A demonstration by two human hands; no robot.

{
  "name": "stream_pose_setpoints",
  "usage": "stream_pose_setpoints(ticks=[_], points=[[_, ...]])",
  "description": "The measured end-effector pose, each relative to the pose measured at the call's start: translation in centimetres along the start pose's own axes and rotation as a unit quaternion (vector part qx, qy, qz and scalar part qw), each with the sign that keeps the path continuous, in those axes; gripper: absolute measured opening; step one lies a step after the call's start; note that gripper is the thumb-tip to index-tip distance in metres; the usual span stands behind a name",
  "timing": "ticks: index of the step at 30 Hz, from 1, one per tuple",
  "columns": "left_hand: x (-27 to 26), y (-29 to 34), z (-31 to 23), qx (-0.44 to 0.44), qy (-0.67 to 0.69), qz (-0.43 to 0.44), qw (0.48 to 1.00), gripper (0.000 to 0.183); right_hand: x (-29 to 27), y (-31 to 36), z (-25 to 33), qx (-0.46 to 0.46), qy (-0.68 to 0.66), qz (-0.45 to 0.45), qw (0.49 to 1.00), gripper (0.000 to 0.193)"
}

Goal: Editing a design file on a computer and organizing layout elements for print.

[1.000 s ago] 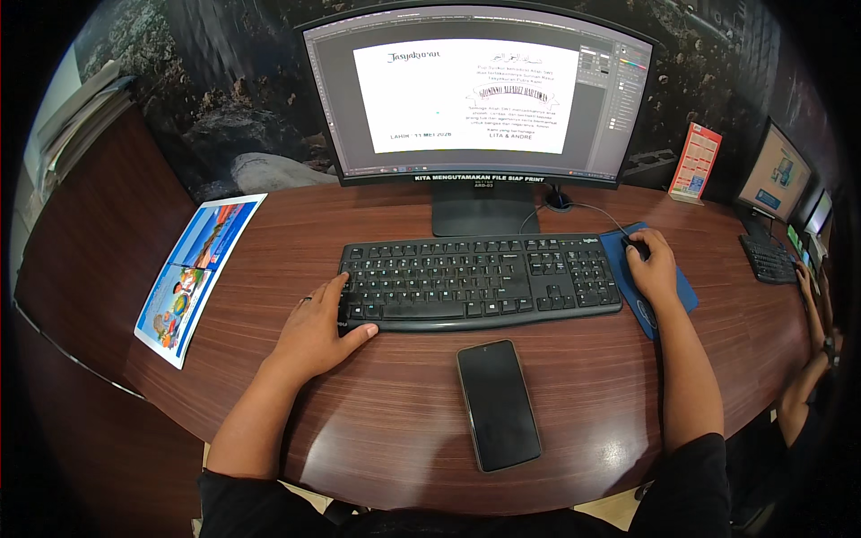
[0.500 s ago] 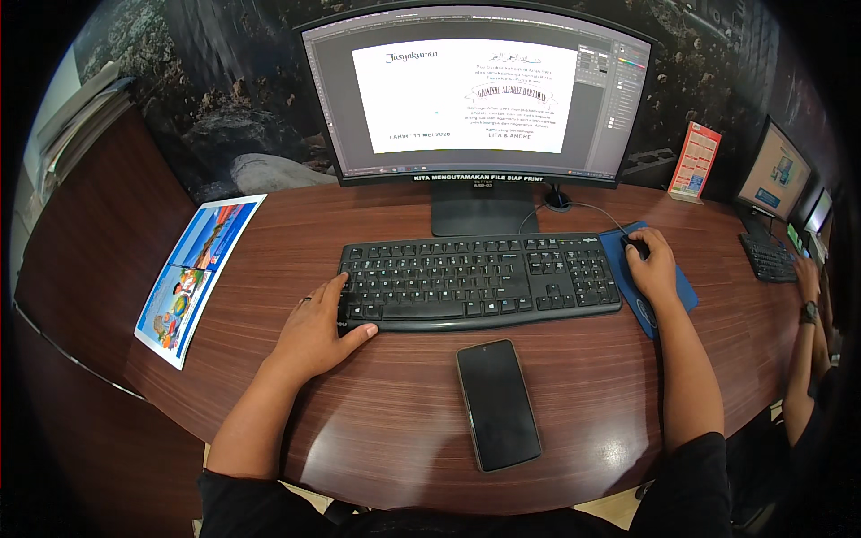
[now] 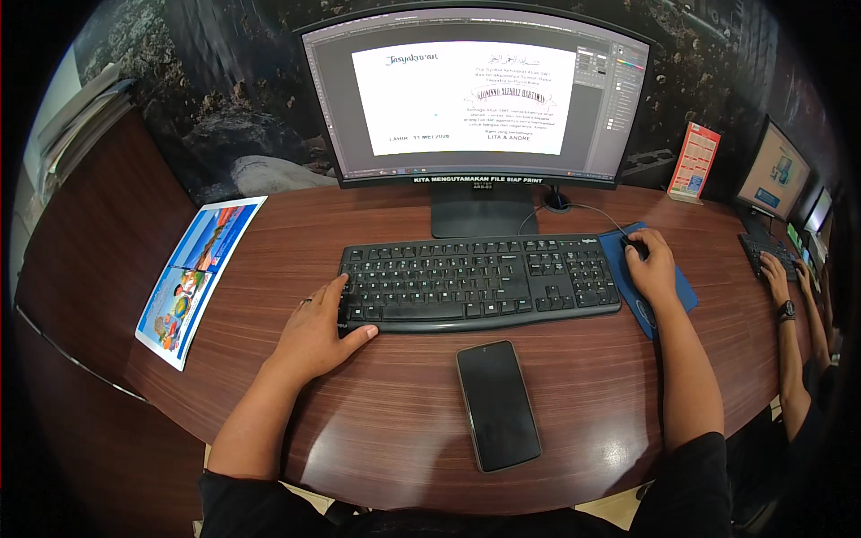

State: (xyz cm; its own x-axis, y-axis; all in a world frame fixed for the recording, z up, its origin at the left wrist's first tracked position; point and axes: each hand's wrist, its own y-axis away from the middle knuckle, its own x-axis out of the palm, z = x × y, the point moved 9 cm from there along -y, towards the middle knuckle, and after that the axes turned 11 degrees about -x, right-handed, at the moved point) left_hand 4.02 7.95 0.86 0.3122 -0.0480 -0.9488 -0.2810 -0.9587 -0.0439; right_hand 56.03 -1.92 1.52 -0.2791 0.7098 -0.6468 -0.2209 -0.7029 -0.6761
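Note:
A black keyboard lies on the curved brown wooden desk in front of a large monitor showing a white document. My left hand rests at the keyboard's left end, fingers spread over the corner keys. My right hand is closed over a black mouse on a blue mouse pad. A dark phone lies face up, screen off, below the keyboard.
A colourful printed sheet lies at the desk's left edge. A small red stand-up card is at the back right. Another person's hands work a second keyboard under more screens at far right.

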Motion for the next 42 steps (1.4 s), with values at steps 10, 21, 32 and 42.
stream_pose_setpoints(ticks=[10, 21, 32, 42], points=[[0.0, -0.2, -0.2, -0.001, -0.003, 0.003, 1.000, 0.091, 0.1, -0.1, -0.4, 0.008, 0.000, 0.000, 1.000, 0.021], [0.0, 0.3, 0.1, -0.009, -0.004, 0.016, 1.000, 0.094, 0.1, 0.4, -0.4, 0.002, -0.002, 0.006, 1.000, 0.021], [-0.4, 0.3, -0.2, -0.036, 0.022, 0.014, 0.999, 0.092, -0.3, 0.5, 4.4, -0.162, -0.033, 0.175, 0.971, 0.057], [-0.7, -0.1, -0.4, -0.031, 0.002, 0.013, 0.999, 0.075, -0.8, 0.8, 8.6, -0.203, 0.002, 0.086, 0.975, 0.016]])
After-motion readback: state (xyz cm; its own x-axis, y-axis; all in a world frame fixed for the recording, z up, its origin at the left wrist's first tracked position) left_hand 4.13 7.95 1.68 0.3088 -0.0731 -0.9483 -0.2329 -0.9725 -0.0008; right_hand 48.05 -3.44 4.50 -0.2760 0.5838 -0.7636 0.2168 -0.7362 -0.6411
